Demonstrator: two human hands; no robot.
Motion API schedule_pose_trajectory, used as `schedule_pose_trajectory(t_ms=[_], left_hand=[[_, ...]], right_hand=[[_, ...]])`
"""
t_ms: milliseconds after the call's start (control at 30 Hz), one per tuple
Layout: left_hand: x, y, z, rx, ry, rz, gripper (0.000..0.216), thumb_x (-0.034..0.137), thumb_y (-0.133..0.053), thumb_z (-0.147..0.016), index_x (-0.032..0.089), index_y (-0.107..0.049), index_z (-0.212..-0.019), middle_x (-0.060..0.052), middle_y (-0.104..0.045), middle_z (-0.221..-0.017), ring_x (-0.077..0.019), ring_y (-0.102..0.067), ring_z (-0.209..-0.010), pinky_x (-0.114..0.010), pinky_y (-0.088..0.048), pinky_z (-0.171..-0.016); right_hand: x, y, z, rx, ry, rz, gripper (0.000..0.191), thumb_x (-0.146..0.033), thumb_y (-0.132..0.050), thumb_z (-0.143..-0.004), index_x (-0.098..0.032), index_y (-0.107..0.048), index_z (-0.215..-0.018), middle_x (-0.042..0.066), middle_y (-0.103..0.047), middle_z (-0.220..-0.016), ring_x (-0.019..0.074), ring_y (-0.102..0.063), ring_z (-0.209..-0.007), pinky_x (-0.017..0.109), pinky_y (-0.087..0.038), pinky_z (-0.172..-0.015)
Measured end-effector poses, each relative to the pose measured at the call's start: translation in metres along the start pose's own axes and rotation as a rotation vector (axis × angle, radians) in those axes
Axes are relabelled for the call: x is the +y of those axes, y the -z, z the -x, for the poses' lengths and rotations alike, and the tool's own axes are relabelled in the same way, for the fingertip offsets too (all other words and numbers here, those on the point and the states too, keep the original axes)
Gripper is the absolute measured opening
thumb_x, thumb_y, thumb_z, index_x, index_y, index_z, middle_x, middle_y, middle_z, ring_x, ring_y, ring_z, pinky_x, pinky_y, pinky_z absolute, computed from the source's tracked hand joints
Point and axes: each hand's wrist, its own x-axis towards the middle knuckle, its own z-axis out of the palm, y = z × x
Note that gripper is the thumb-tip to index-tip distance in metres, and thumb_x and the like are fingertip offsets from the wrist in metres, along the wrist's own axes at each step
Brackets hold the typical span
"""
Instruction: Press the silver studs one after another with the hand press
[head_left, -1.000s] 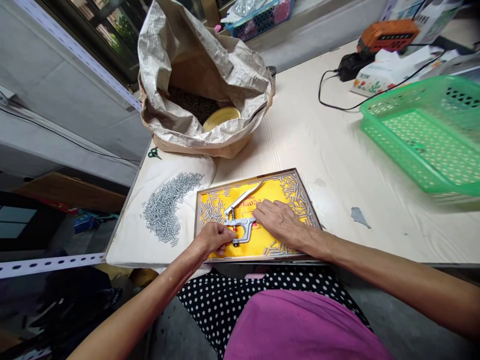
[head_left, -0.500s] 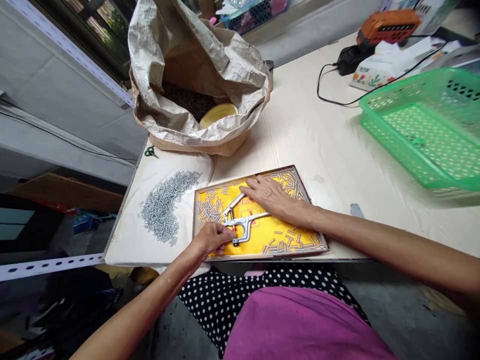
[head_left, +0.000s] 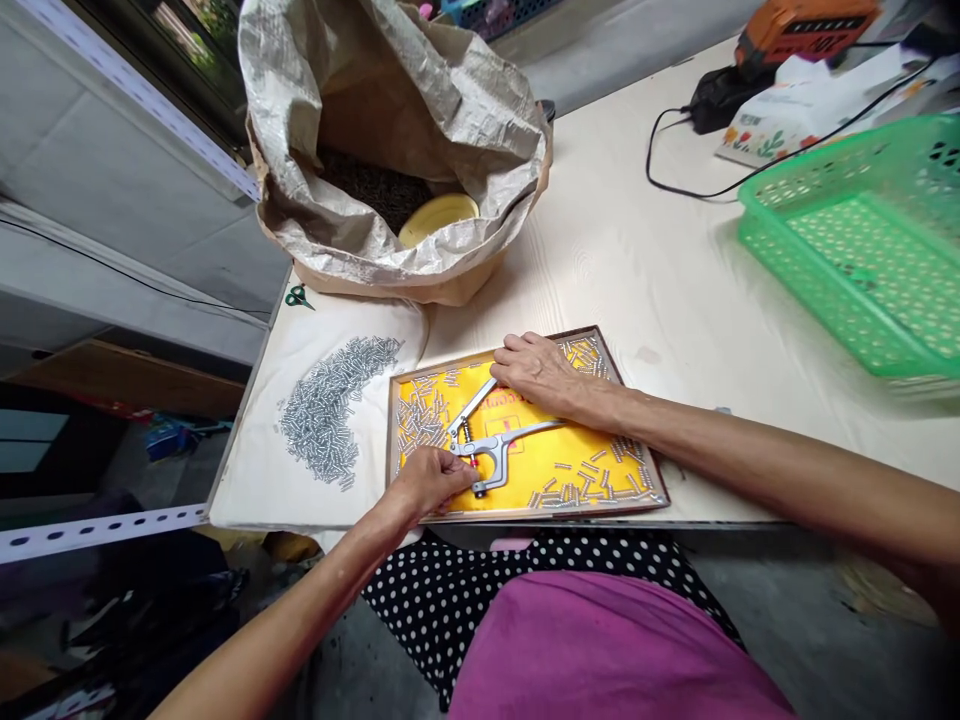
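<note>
A shallow tray [head_left: 616, 368] with a yellow bottom holds silver hand pliers [head_left: 496, 443], which look like snap-fastener pliers, their handles spread. My right hand [head_left: 536, 372] has its fingers curled over the end of the upper handle, near the tray's far edge. At the jaws, my left hand [head_left: 435, 478] is closed in a pinch beside a small red part; whatever its fingertips hold is hidden. Small silver spring-like pieces [head_left: 421, 415] lie scattered around the pliers in the tray.
Left of the tray, a heap of silver pieces [head_left: 322, 420] lies on white cloth. Behind stand a large woven sack [head_left: 480, 255] holding dark pieces and a yellow bowl [head_left: 442, 215], and small green scissors [head_left: 298, 296]. A green basket [head_left: 840, 320] and a cable [head_left: 660, 185] are at right.
My right hand has shifted slightly toward the tray's far edge, its fingers more curled on the handle. My left hand stays at the jaws. The camera view has moved slightly.
</note>
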Motion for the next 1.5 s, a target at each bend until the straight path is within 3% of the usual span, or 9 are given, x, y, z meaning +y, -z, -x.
schedule_pose_trajectory(t_ms=[333,767,867,933,1000,1067,1167,1400,1500], left_hand=[[0.003,-0.006,0.005,0.085,-0.035,-0.138,0.033,0.047,-0.068,-0.071,0.016,-0.064,-0.061,0.006,-0.043,-0.044,-0.0085,-0.035,-0.044,-0.024,-0.020,-0.048],[0.003,-0.011,0.006,-0.001,0.020,-0.066,0.041,0.051,-0.067,-0.073,0.020,-0.050,-0.051,0.006,-0.044,-0.040,-0.0094,-0.038,-0.042,-0.024,-0.024,-0.047],[0.004,-0.012,0.007,0.014,0.021,-0.076,0.038,0.045,-0.065,-0.076,0.020,-0.050,-0.051,0.005,-0.045,-0.040,-0.0092,-0.037,-0.042,-0.024,-0.024,-0.048],[0.004,-0.012,0.008,0.019,0.024,-0.080,0.037,0.043,-0.065,-0.077,0.020,-0.051,-0.051,0.005,-0.045,-0.039,-0.0092,-0.037,-0.042,-0.024,-0.024,-0.049],[0.004,-0.012,0.008,0.019,0.029,-0.076,0.037,0.042,-0.066,-0.077,0.020,-0.051,-0.052,0.005,-0.045,-0.039,-0.0092,-0.037,-0.042,-0.024,-0.025,-0.049],[0.003,-0.013,0.008,0.011,0.021,-0.060,0.037,0.041,-0.067,-0.077,0.020,-0.051,-0.052,0.005,-0.045,-0.040,-0.0088,-0.037,-0.042,-0.024,-0.025,-0.049],[0.002,-0.014,0.009,0.007,-0.001,-0.034,0.038,0.042,-0.066,-0.078,0.020,-0.050,-0.051,0.005,-0.044,-0.041,-0.0085,-0.036,-0.042,-0.024,-0.024,-0.049],[-0.001,-0.015,0.011,0.066,-0.009,-0.109,0.036,0.042,-0.065,-0.081,0.018,-0.057,-0.056,0.005,-0.046,-0.042,-0.0099,-0.038,-0.045,-0.024,-0.028,-0.050],[0.000,-0.018,0.020,0.205,-0.108,-0.274,0.031,0.038,-0.063,-0.086,0.017,-0.063,-0.063,-0.001,-0.059,-0.057,-0.0143,-0.053,-0.056,-0.026,-0.038,-0.058]], right_hand=[[-0.003,0.013,0.004,-0.044,-0.018,-0.001,0.021,-0.015,-0.044,-0.100,-0.018,-0.064,-0.097,0.009,-0.066,-0.098,0.0258,-0.047,-0.095,0.038,-0.028,-0.071],[0.014,0.013,0.006,-0.064,0.041,-0.005,0.025,-0.012,-0.040,-0.097,-0.022,-0.063,-0.095,0.008,-0.065,-0.099,0.0274,-0.047,-0.097,0.042,-0.034,-0.079],[0.014,0.018,0.009,-0.097,0.014,-0.051,0.018,-0.025,-0.048,-0.098,-0.020,-0.065,-0.096,0.009,-0.067,-0.100,0.0286,-0.048,-0.100,0.042,-0.036,-0.079],[0.012,0.021,0.016,-0.107,0.046,-0.107,0.032,-0.047,-0.056,-0.094,-0.019,-0.066,-0.105,0.010,-0.067,-0.106,0.0305,-0.049,-0.103,0.043,-0.038,-0.082],[0.009,0.022,0.026,-0.092,0.093,-0.156,0.061,-0.066,-0.061,-0.084,-0.017,-0.061,-0.121,0.012,-0.066,-0.117,0.0333,-0.049,-0.109,0.047,-0.039,-0.088],[0.006,0.021,0.036,-0.079,0.108,-0.174,0.083,-0.073,-0.066,-0.073,-0.015,-0.055,-0.133,0.014,-0.062,-0.127,0.0368,-0.048,-0.117,0.050,-0.038,-0.093],[0.000,0.019,0.046,-0.081,0.089,-0.158,0.095,-0.070,-0.073,-0.065,-0.015,-0.050,-0.138,0.017,-0.058,-0.133,0.0397,-0.046,-0.123,0.052,-0.037,-0.097],[-0.008,0.024,0.050,-0.125,0.013,-0.131,0.082,-0.063,-0.073,-0.071,-0.011,-0.054,-0.132,0.018,-0.061,-0.123,0.0358,-0.053,-0.108,0.049,-0.041,-0.090],[-0.011,0.027,0.051,-0.164,0.003,-0.114,0.067,-0.061,-0.073,-0.076,-0.012,-0.060,-0.120,0.015,-0.063,-0.112,0.0325,-0.054,-0.102,0.046,-0.041,-0.086]])
